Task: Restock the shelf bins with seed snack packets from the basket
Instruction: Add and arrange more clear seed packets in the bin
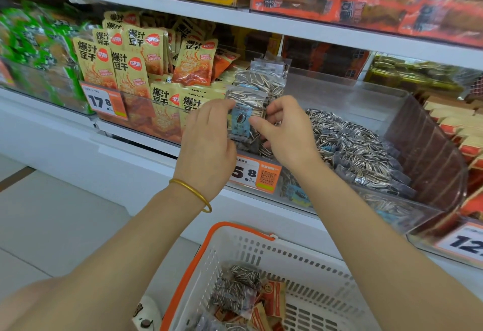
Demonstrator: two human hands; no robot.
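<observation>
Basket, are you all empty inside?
No, the basket holds striped seed packets and some orange packets at its bottom.

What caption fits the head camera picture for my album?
Left hand and right hand hold seed packets upright in the clear bin, above the basket.

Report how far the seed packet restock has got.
Done: a heap of seed packets already lies in the clear bin's right part. In hand: the left grip and right grip pinch one upright packet at the bin's front left, beside others standing there. Left: a few seed packets sit in the basket, among orange packets.
</observation>
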